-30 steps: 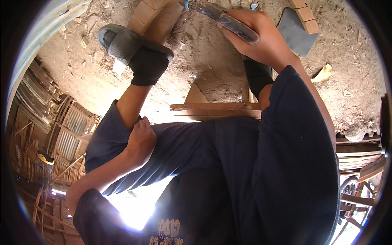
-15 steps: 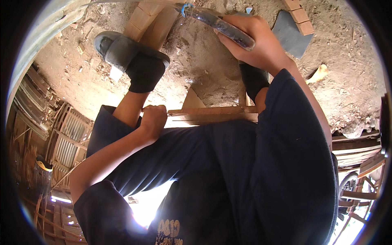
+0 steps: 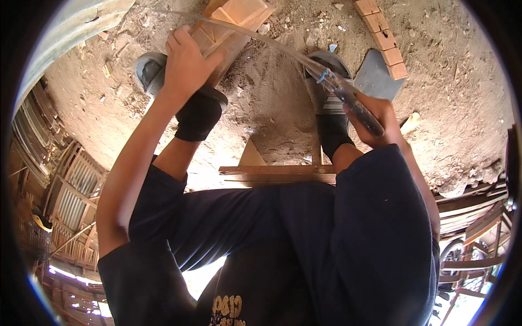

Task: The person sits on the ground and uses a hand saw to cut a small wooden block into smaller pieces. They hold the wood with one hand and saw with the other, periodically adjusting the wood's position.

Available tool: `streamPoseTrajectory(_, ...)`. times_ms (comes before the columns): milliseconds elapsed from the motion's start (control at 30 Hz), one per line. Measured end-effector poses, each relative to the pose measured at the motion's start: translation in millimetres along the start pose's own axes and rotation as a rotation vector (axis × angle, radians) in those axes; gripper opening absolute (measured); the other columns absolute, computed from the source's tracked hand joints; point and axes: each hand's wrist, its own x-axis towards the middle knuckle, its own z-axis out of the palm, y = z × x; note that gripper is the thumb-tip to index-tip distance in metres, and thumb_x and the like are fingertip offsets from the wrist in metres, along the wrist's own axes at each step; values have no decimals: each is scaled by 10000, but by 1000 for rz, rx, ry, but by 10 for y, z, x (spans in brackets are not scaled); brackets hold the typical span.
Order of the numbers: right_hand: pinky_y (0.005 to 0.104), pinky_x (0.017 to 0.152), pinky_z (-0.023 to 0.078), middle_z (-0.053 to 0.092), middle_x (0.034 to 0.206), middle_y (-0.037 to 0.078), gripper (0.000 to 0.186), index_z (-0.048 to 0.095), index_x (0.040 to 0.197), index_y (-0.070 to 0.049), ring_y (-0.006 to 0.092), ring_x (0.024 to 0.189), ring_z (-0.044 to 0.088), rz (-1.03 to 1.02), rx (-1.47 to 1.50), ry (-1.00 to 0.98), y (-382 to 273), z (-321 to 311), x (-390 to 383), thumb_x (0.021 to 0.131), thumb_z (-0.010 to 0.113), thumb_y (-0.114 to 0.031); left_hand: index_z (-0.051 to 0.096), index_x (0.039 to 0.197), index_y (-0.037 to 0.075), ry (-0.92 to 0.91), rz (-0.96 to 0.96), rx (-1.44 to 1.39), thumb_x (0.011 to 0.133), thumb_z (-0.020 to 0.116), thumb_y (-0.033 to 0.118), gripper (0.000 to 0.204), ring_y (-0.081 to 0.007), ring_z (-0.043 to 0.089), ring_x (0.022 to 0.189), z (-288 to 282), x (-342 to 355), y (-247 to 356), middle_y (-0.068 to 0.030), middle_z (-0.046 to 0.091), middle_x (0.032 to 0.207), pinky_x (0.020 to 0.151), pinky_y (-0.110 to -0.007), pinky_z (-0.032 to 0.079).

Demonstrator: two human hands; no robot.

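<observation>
My left hand (image 3: pixel 187 62) presses down on a light wooden piece (image 3: pixel 239 16) lying on the sandy ground at the top of the view. My right hand (image 3: pixel 375 117) is shut on the dark handle of a long thin blade (image 3: pixel 261 41). The blade runs up and left from the handle and lies across the wooden piece just beyond my left fingers. A bit of blue shows where the blade meets the handle. My feet, in black socks and grey sandals (image 3: pixel 326 81), stand to either side of the wood.
A wooden plank seat (image 3: pixel 277 174) crosses under my knees. A row of small orange blocks (image 3: pixel 383 35) and a grey slab (image 3: pixel 375 76) lie at the upper right. Stacked wooden frames (image 3: pixel 70 190) stand to the left, more timber at the right.
My left hand has risen from my knee and reached forward onto the wooden piece. My right hand has drawn the blade down and to the right.
</observation>
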Motion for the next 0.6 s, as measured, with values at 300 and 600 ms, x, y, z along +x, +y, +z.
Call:
streamPoseTrajectory(300, 278, 506, 350, 528, 599, 28, 124, 653, 865, 21, 68, 556, 448, 4, 79, -55, -257, -104, 402, 927, 659, -87, 535, 1240, -31, -140, -385, -201, 602, 883, 561, 938, -385, 632, 1104, 143, 157, 89, -228, 640, 1182, 926, -443, 506)
streamPoseTrajectory(600, 290, 521, 396, 577, 632, 42, 135, 689, 975, 7, 78, 562, 484, -68, 24, -44, -441, 155, 601, 919, 678, -115, 593, 1102, -31, -21, -242, -46, 500, 793, 799, 1044, -366, 643, 975, 213, 103, 84, -210, 624, 1021, 838, -471, 528)
